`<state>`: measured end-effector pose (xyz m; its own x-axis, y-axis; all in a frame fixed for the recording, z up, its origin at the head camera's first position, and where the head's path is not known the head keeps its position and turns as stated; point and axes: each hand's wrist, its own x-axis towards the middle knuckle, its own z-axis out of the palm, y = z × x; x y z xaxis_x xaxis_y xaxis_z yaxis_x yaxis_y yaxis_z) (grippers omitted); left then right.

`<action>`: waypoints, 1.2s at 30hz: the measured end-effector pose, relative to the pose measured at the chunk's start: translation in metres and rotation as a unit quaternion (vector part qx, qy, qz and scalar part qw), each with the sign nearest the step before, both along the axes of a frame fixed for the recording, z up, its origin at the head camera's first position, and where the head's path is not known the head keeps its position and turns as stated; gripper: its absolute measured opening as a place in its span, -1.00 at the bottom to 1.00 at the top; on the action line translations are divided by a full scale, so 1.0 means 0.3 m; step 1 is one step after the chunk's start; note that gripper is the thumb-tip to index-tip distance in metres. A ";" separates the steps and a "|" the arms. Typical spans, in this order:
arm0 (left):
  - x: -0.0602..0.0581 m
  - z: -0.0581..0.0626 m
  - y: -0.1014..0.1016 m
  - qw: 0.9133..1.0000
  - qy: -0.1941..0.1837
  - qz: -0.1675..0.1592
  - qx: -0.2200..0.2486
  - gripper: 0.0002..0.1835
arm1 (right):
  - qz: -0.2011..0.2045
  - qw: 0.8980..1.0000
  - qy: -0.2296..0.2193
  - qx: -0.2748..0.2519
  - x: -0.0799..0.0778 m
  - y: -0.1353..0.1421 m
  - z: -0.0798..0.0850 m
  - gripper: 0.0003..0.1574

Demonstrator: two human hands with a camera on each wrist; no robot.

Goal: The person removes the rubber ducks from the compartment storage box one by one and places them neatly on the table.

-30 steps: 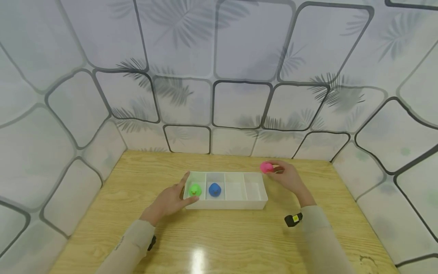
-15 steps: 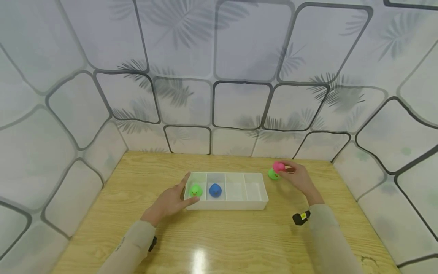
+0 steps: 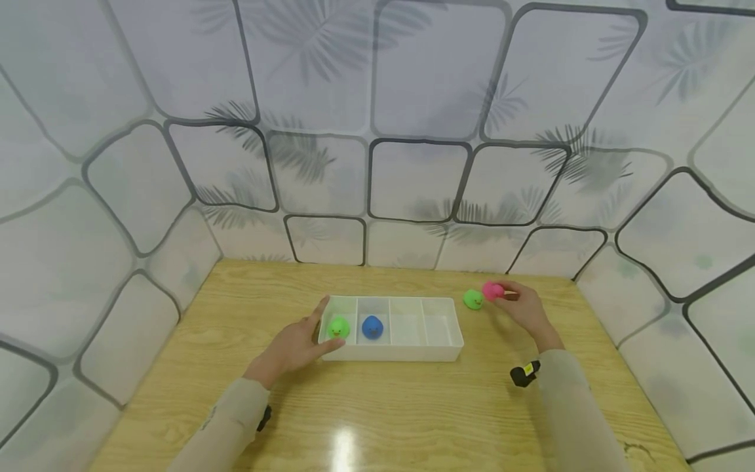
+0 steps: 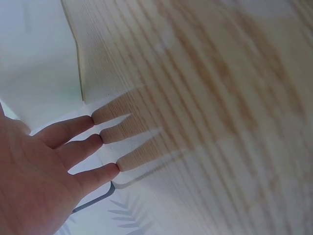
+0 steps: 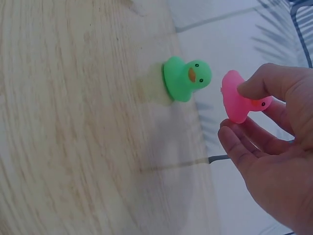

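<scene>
Between the thumb and fingers of my right hand (image 3: 527,311) is a pink rubber duck (image 5: 235,98), tilted in the right wrist view. Just to its left a green rubber duck (image 3: 472,299) sits on the table, apart from the pink one. My left hand (image 3: 290,349) rests at the left end of a white divided box (image 3: 392,354), its index finger by the back corner and its thumb over the front rim. The other fingertips (image 4: 108,170) touch the wood, extended. Inside the box, another green duck (image 3: 339,328) lies in the leftmost compartment and a blue duck (image 3: 372,327) in the one beside it.
The wooden table (image 3: 401,413) is bounded by a patterned wall (image 3: 413,177) at the back and on both sides. A black device (image 3: 524,373) is worn at the right wrist. The box's two right compartments hold nothing.
My right hand has carried the pink duck rightward from the box's back right corner, past the green duck, which has come into sight. The left hand stays at the box.
</scene>
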<state>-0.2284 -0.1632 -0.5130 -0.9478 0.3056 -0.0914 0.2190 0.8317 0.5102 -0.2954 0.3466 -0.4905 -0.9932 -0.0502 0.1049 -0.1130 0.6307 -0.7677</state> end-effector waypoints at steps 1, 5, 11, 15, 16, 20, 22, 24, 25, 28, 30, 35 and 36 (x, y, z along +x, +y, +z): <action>0.000 0.001 0.000 1.000 0.000 -0.001 0.001 0.18 | -0.004 1.000 -0.002 -0.001 -0.001 0.002 -0.003 -0.41; 0.000 0.002 -0.001 1.000 -0.005 -0.003 0.006 0.18 | -0.017 1.000 -0.013 0.009 -0.004 0.009 -0.015 -0.39; -0.001 -0.004 -0.002 1.000 0.003 -0.001 0.003 0.18 | -0.028 0.999 -0.015 0.027 -0.018 0.020 -0.045 -0.40; -0.005 -0.009 -0.005 1.000 -0.001 -0.003 0.002 0.19 | -0.028 0.999 -0.019 0.034 -0.026 0.022 -0.059 -0.39; -0.005 -0.009 -0.006 1.000 -0.003 -0.003 0.002 0.19 | -0.028 0.999 -0.024 0.034 -0.028 0.022 -0.063 -0.38; -0.006 -0.012 -0.008 1.000 0.004 -0.003 0.003 0.18 | -0.033 0.998 -0.045 0.031 -0.033 0.024 -0.078 -0.35; -0.006 -0.012 -0.008 1.000 0.004 -0.004 0.005 0.18 | -0.037 0.997 -0.053 0.031 -0.036 0.025 -0.087 -0.34; -0.008 -0.012 -0.007 1.000 0.001 -0.004 0.006 0.18 | -0.040 0.997 -0.058 0.032 -0.039 0.026 -0.095 -0.34; -0.009 -0.011 -0.007 1.000 -0.002 -0.004 0.005 0.19 | -0.043 0.997 -0.060 0.028 -0.041 0.026 -0.099 -0.34; -0.009 -0.011 -0.008 1.000 -0.002 0.000 0.009 0.19 | -0.043 0.996 -0.066 0.032 -0.045 0.026 -0.104 -0.32; -0.008 -0.012 -0.010 1.000 -0.003 0.001 0.010 0.19 | -0.042 0.996 -0.071 0.034 -0.046 0.024 -0.105 -0.31; -0.005 -0.012 -0.006 1.000 -0.008 0.002 0.012 0.19 | -0.041 0.995 -0.081 0.035 -0.046 0.018 -0.104 -0.29; -0.005 -0.012 -0.006 1.000 -0.006 0.002 0.012 0.19 | -0.040 0.995 -0.082 0.036 -0.046 0.017 -0.103 -0.29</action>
<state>-0.2298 -0.1649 -0.5167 -0.9479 0.3038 -0.0961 0.2087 0.8198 0.5332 -0.3092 0.3518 -0.5213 -0.9978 0.0282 -0.0604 0.0633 0.6865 -0.7244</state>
